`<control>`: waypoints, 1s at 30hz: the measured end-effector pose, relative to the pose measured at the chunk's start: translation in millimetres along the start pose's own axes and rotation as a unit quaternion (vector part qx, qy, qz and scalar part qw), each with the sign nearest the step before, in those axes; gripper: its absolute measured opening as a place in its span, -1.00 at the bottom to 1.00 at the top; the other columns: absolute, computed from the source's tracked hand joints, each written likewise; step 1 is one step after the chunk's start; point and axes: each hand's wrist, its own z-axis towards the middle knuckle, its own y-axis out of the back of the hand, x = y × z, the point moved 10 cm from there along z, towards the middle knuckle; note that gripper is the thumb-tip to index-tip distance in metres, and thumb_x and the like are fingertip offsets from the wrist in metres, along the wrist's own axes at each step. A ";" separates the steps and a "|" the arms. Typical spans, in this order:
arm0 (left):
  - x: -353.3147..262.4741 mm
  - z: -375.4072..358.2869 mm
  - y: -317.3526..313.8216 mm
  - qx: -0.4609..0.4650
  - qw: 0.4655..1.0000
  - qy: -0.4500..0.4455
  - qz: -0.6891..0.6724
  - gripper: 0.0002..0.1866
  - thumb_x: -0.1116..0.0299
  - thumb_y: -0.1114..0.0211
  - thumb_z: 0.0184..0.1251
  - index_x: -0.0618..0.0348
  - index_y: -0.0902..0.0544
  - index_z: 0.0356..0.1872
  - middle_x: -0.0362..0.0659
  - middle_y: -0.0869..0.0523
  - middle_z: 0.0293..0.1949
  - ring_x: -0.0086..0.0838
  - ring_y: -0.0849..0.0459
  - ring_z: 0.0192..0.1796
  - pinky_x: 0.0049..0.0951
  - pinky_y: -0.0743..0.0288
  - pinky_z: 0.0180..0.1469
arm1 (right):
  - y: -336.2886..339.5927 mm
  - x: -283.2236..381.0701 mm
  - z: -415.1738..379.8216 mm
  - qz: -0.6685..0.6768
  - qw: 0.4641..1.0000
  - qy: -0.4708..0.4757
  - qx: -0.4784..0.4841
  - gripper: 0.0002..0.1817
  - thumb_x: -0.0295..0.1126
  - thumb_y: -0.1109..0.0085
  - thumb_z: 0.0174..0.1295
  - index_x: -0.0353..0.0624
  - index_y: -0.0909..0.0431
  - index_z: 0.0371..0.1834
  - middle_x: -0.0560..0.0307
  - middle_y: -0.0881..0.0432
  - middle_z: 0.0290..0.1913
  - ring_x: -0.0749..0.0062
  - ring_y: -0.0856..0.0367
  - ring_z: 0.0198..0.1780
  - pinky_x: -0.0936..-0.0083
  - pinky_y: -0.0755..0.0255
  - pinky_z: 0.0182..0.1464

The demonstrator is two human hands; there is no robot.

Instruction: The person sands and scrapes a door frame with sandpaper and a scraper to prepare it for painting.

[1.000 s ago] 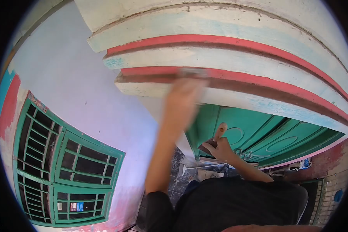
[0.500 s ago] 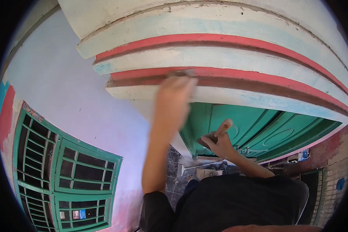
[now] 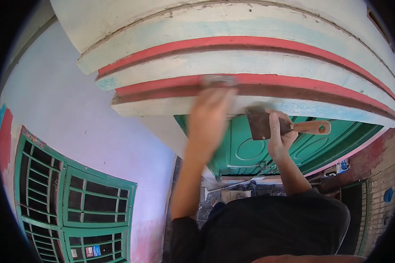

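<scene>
My left hand (image 3: 210, 111), blurred by motion, presses a small greyish flat piece (image 3: 219, 80) against the lower pink band (image 3: 162, 90) of the stepped ledge. What the piece is, I cannot make out. Lower and to the right, my right hand (image 3: 281, 138) grips a putty knife near its blade, thumb across it. The wide, stained blade (image 3: 258, 123) of the putty knife points left, just under the ledge's white bottom edge (image 3: 294, 105). Its wooden handle (image 3: 314, 127) sticks out to the right.
A green panelled door (image 3: 250, 147) stands below the ledge. On the left, a pale wall (image 3: 96, 131) holds a green barred window (image 3: 98, 197). Several items lie on the dark tiled floor (image 3: 204, 210) below. A wire grid (image 3: 382, 210) is at the lower right.
My left hand and the greyish piece have shifted right along the pink band. My right hand has risen towards the ledge, and the putty knife has turned so its blade shows.
</scene>
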 end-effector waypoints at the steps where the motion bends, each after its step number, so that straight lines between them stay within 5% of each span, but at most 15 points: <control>1: -21.8 9.8 -12.7 0.004 0.999 -0.008 -0.031 -0.43 0.82 -0.17 0.02 0.15 -0.80 0.07 0.01 -0.83 0.01 -0.06 -0.77 0.16 -0.13 -0.62 0.29 | 2.5 1.5 0.3 -0.018 1.000 0.016 -0.018 -0.78 -0.40 -0.21 0.60 -0.35 -0.74 0.04 0.16 -0.77 -0.21 0.76 -0.54 -0.44 0.74 -0.36 -0.50; 3: -29.7 19.3 -11.7 0.003 0.998 -0.018 -0.061 -0.43 0.82 -0.17 0.00 0.16 -0.79 0.07 0.02 -0.83 0.02 -0.07 -0.77 0.16 -0.12 -0.62 0.29 | 0.1 4.8 2.6 0.015 0.999 -0.013 -0.026 -0.78 -0.40 -0.22 0.59 -0.37 -0.75 0.02 0.14 -0.78 -0.21 0.72 -0.59 -0.37 0.72 -0.44 -0.38; 5: -2.5 13.2 -2.9 0.065 0.997 -0.002 -0.035 -0.69 0.59 -0.28 0.24 0.19 -0.78 0.00 -0.02 -0.81 -0.01 -0.09 -0.75 0.14 -0.15 -0.61 0.25 | 9.6 17.3 1.8 0.004 0.996 0.061 -0.067 -0.78 -0.42 -0.18 0.61 -0.37 -0.75 0.00 0.20 -0.77 -0.22 0.68 -0.61 -0.22 0.65 -0.48 -0.07; 9: 72.3 -4.0 64.1 0.026 0.995 0.092 0.011 -0.63 0.66 -0.22 0.22 0.18 -0.77 0.03 -0.01 -0.82 -0.08 -0.07 -0.76 0.05 -0.15 -0.63 0.19 | 38.7 22.0 10.4 -0.021 0.993 0.083 -0.080 -0.80 -0.45 -0.24 0.57 -0.39 -0.76 -0.02 0.12 -0.78 -0.21 0.65 -0.63 -0.23 0.64 -0.49 -0.09; 12: 54.9 -0.9 51.7 0.037 0.990 0.084 0.104 -0.65 0.63 -0.24 0.25 0.19 -0.77 0.03 -0.01 -0.82 -0.06 -0.07 -0.76 0.05 -0.15 -0.62 0.19 | 48.7 19.3 18.8 -0.064 0.991 0.063 -0.096 -0.78 -0.41 -0.23 0.57 -0.38 -0.77 -0.10 0.14 -0.79 -0.20 0.63 -0.64 -0.20 0.61 -0.49 -0.06; 14: 24.4 4.0 26.1 0.027 0.993 0.039 0.106 -0.53 0.77 -0.20 0.10 0.19 -0.79 0.03 0.01 -0.83 -0.01 -0.06 -0.77 0.10 -0.11 -0.62 0.21 | 52.4 13.4 19.9 -0.063 0.991 0.046 -0.104 -0.77 -0.39 -0.24 0.56 -0.37 -0.77 -0.13 0.15 -0.79 -0.23 0.62 -0.64 -0.22 0.61 -0.50 -0.08; 19: -20.8 12.9 -5.7 0.009 0.998 -0.006 -0.057 -0.57 0.69 -0.28 0.15 0.14 -0.79 0.05 -0.01 -0.82 0.02 -0.08 -0.77 0.12 -0.11 -0.64 0.24 | 48.7 9.6 22.5 -0.026 0.985 0.058 -0.158 -0.74 -0.32 -0.28 0.54 -0.34 -0.78 -0.17 0.18 -0.78 -0.29 0.60 -0.64 -0.28 0.60 -0.50 -0.15; 20: -6.4 4.6 2.5 0.017 1.000 -0.016 0.006 -0.69 0.47 -0.29 0.33 0.17 -0.77 0.06 -0.03 -0.81 -0.02 -0.13 -0.78 0.09 -0.14 -0.66 0.19 | 51.8 5.1 21.3 -0.032 0.987 0.044 -0.153 -0.73 -0.32 -0.30 0.53 -0.35 -0.78 -0.18 0.18 -0.78 -0.29 0.60 -0.64 -0.29 0.60 -0.50 -0.15; 24: 83.0 -15.7 80.1 0.013 0.991 0.095 0.095 -0.56 0.75 -0.17 0.15 0.16 -0.80 0.01 0.01 -0.84 0.02 -0.05 -0.79 0.15 -0.14 -0.67 0.23 | 57.7 0.6 21.3 -0.036 0.989 0.029 -0.137 -0.72 -0.33 -0.29 0.53 -0.37 -0.77 -0.20 0.18 -0.77 -0.30 0.61 -0.63 -0.28 0.60 -0.50 -0.15; 27: 77.7 -10.1 70.9 0.002 0.990 0.086 0.113 -0.35 0.88 -0.07 -0.01 0.14 -0.80 0.10 0.03 -0.84 0.06 -0.09 -0.80 0.19 -0.18 -0.66 0.27 | 55.9 2.6 16.1 -0.057 0.990 0.032 -0.125 -0.72 -0.34 -0.29 0.55 -0.39 -0.75 -0.23 0.20 -0.76 -0.32 0.65 -0.60 -0.31 0.61 -0.48 -0.20; 30: 4.9 -1.2 8.6 0.003 1.000 0.024 -0.013 -0.45 0.81 -0.17 0.05 0.15 -0.79 0.07 0.00 -0.84 0.03 -0.11 -0.80 0.17 -0.16 -0.65 0.28 | 45.3 12.5 18.1 -0.062 0.988 0.050 -0.133 -0.74 -0.37 -0.29 0.55 -0.38 -0.73 -0.25 0.24 -0.73 -0.35 0.70 -0.55 -0.33 0.64 -0.44 -0.22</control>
